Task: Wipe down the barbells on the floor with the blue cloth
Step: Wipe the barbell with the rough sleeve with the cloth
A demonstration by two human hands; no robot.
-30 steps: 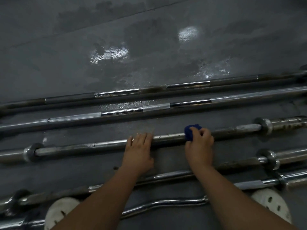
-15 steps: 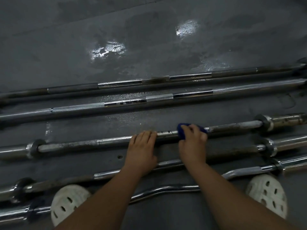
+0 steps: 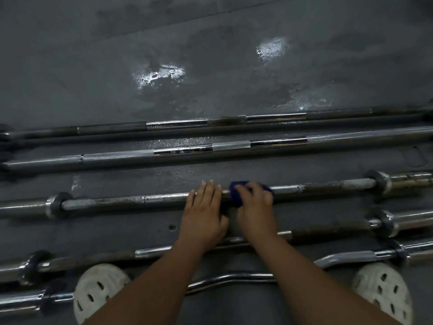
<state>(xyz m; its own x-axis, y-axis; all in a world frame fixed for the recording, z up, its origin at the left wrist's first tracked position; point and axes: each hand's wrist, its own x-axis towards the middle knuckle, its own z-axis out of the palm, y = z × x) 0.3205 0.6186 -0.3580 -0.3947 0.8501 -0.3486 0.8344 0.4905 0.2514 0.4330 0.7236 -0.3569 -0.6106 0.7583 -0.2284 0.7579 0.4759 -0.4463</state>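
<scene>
My right hand [image 3: 255, 208] grips the blue cloth [image 3: 236, 193] on the middle barbell [image 3: 117, 201]. Just beside the cloth, my left hand [image 3: 203, 215] rests flat on that barbell, fingers straight

Five barbells [image 3: 117, 202], two shoes [image 3: 98, 292], two hands [image 3: 203, 221] — one cloth [image 3: 236, 191].

Half of this is covered or runs out of shot

The blue cloth [image 3: 236, 193] is mostly buried under the right hand [image 3: 256, 207], with only a dark blue bit poking out. That hand and the left hand [image 3: 202, 214] cover the middle of the barbell [image 3: 140, 200] they sit on. The forearms hide stretches of the nearer barbell [image 3: 328, 231], the curl bar [image 3: 234, 279] and part of the white shoe [image 3: 98, 292]. The bars run off the left and right edges, so their ends can't be seen.
</scene>
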